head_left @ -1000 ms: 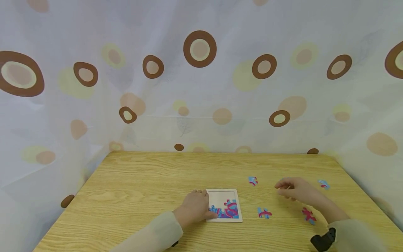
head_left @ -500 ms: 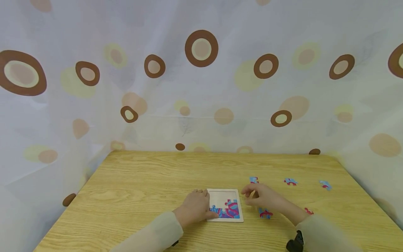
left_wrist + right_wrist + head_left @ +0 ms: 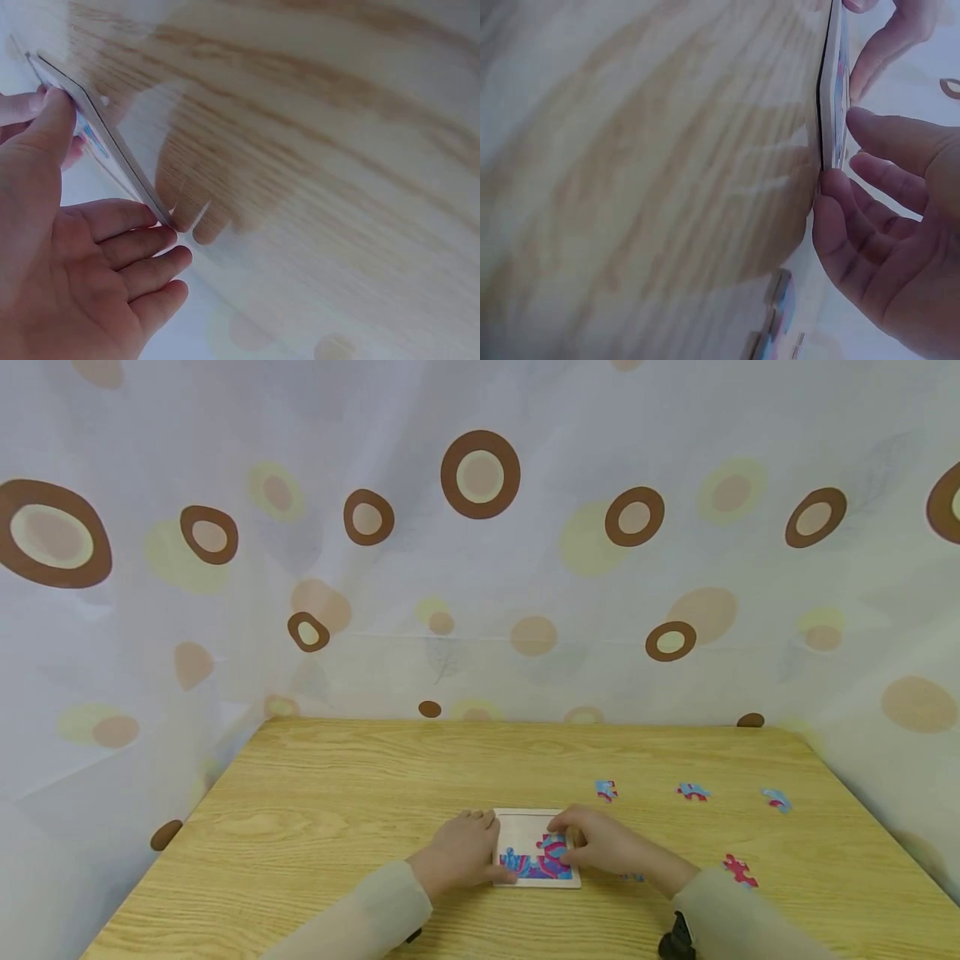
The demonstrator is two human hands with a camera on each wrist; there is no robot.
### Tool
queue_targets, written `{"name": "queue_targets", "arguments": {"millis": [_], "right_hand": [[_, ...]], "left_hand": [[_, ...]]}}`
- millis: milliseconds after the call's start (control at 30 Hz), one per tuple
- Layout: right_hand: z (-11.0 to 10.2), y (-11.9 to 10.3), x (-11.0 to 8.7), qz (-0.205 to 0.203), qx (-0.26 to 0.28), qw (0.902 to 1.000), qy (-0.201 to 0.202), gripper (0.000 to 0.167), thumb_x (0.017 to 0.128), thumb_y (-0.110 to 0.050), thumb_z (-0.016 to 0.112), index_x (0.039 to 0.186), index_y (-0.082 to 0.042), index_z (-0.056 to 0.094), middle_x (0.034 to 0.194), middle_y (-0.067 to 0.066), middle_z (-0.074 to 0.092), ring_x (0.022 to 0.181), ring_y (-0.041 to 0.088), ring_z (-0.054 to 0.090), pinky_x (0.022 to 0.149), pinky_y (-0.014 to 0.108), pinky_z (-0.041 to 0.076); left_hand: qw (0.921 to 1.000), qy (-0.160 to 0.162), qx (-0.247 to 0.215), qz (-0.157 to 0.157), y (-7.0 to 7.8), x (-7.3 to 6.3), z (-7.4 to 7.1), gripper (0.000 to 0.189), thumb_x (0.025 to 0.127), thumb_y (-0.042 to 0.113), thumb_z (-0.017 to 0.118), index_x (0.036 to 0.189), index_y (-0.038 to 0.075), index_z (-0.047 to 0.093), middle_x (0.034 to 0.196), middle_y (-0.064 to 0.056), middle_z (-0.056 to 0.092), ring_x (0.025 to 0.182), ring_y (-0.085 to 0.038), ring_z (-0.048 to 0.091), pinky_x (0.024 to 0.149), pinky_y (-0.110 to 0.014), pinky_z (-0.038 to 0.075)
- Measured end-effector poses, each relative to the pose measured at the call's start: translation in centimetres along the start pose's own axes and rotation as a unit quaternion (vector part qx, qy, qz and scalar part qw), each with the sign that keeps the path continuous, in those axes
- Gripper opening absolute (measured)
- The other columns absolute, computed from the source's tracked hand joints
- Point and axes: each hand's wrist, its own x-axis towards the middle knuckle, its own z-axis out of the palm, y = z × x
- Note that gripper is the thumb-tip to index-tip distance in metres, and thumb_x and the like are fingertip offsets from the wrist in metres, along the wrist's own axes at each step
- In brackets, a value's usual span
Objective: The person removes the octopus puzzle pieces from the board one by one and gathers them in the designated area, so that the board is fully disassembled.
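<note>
A square jigsaw tray (image 3: 534, 812) with a white rim lies on the table, blue, pink and purple puzzle pieces (image 3: 536, 867) filling its near side and lower right. My left hand (image 3: 459, 858) rests along the tray's left edge, thumb over the near corner and the other fingers fairly straight. On the opposite side, my right hand (image 3: 606, 845) touches the tray's right edge. Its index finger reaches over the rim, its thumb lies by the right-hand pieces, and in the right wrist view the other fingers (image 3: 832, 232) meet the side. No loose piece shows in either hand.
Loose puzzle pieces lie right of the tray: one behind it (image 3: 606, 789), others farther right (image 3: 692, 791) and near the right side (image 3: 776, 799). A pink piece (image 3: 741, 870) lies beside the right sleeve; another (image 3: 633, 877) is mostly hidden under the right hand. A patterned curtain (image 3: 480, 610) surrounds the table.
My right hand has moved left from among the loose pieces to the tray's right edge, uncovering pieces on the right. My left hand has stayed at the tray.
</note>
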Motion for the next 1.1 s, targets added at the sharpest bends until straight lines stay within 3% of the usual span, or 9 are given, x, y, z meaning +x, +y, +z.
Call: {"name": "queue_targets", "arguments": {"millis": [233,533,1100], "right_hand": [[0.3,0.1,0.3,-0.009,-0.066,0.9978,-0.001,0.031,0.081,-0.01,0.071,0.109,-0.001,0.061,0.099,0.0,0.053,0.072,0.009,0.044,0.064,0.026,0.044],[0.6,0.1,0.8,0.003,-0.066,0.9978,-0.003,0.026,0.082,-0.005,0.068,0.107,-0.003,0.06,0.093,0.001,0.046,0.063,0.008,0.043,0.055,0.023,0.042],[0.7,-0.6,1.2,0.001,-0.077,0.997,0.0,0.019,0.082,-0.005,0.068,0.071,-0.011,0.054,0.067,-0.008,0.045,0.061,0.006,0.038,0.052,0.023,0.033]], "left_hand": [[0.9997,-0.001,-0.024,0.009,-0.2,-0.4,0.1,0.087,0.081,0.067,0.047,0.137,0.0,0.042,0.138,-0.012,0.042,0.127,-0.023,0.038,0.105,-0.031,0.028],[0.9996,-0.007,-0.028,0.005,-0.2,-0.5,0.0,0.086,0.081,0.066,0.047,0.137,0.001,0.041,0.139,-0.012,0.041,0.127,-0.023,0.037,0.105,-0.032,0.028],[0.9992,-0.015,-0.038,0.001,-0.3,-0.2,0.4,0.085,0.083,0.065,0.046,0.139,0.001,0.039,0.141,-0.012,0.038,0.129,-0.023,0.034,0.106,-0.032,0.026]]}}
